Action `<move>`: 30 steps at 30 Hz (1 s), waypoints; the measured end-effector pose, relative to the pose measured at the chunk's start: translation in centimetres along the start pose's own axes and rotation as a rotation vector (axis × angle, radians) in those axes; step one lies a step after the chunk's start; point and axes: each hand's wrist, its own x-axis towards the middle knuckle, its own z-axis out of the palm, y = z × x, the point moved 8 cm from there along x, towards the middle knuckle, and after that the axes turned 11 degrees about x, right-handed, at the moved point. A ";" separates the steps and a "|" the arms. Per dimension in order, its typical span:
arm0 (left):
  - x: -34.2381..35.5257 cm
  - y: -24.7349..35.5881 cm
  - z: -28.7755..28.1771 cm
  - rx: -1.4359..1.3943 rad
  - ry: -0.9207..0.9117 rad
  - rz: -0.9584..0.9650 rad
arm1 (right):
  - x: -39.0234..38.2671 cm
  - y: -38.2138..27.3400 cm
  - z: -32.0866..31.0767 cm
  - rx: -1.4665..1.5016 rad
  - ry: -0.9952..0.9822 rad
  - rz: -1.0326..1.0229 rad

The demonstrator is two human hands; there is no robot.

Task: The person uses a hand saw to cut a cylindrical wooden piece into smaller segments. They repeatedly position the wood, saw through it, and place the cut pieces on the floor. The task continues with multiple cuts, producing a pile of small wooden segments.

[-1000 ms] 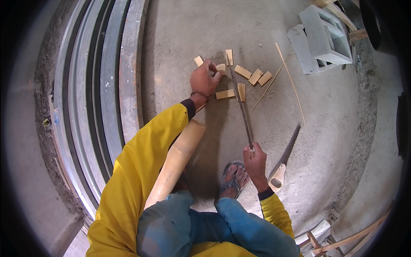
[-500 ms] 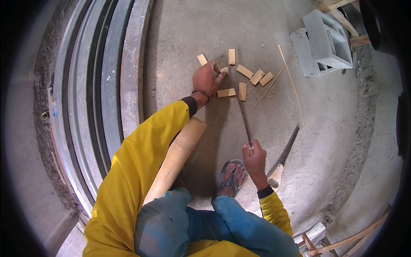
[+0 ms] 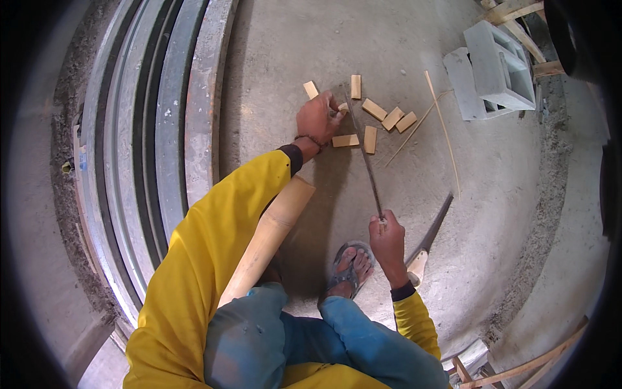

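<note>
My left hand [image 3: 314, 120] pinches a small pale wooden block [image 3: 343, 107] above the floor, fingers curled around it. A long, narrow dark blade [image 3: 368, 167] crosses beside that block, its near end gripped in my right hand [image 3: 387, 241]. Several similar blocks [image 3: 392, 118] lie scattered around my left hand. A thick bamboo pole [image 3: 272, 227] runs beneath my left forearm toward my legs. To the right of my right hand lies a handsaw [image 3: 434, 230] with a pale wooden handle, and two thin strips [image 3: 442, 136] lie farther up.
Long grey metal beams [image 3: 173, 123] line the left side. Grey hollow concrete blocks [image 3: 492, 61] sit at upper right beside wooden pieces [image 3: 518, 14]; more timber [image 3: 531, 366] is at lower right. My sandalled foot [image 3: 350, 266] rests on the grey concrete floor [image 3: 298, 45].
The floor items have shifted slightly right and down in the picture. My right hand and the blade have moved a little forward over the floor, while my left hand keeps hold of the small block.
</note>
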 end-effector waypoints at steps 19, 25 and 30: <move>-0.9 -4.1 -2.9 -0.115 0.232 0.083 | 0.6 -0.4 -0.2 -0.003 0.022 -0.073; -1.0 -4.1 -3.2 -0.179 0.191 0.043 | 0.9 0.7 0.3 -0.022 0.044 -0.068; -1.0 -3.8 -2.5 -0.155 0.141 0.138 | 0.7 2.0 0.5 -0.043 -0.034 0.033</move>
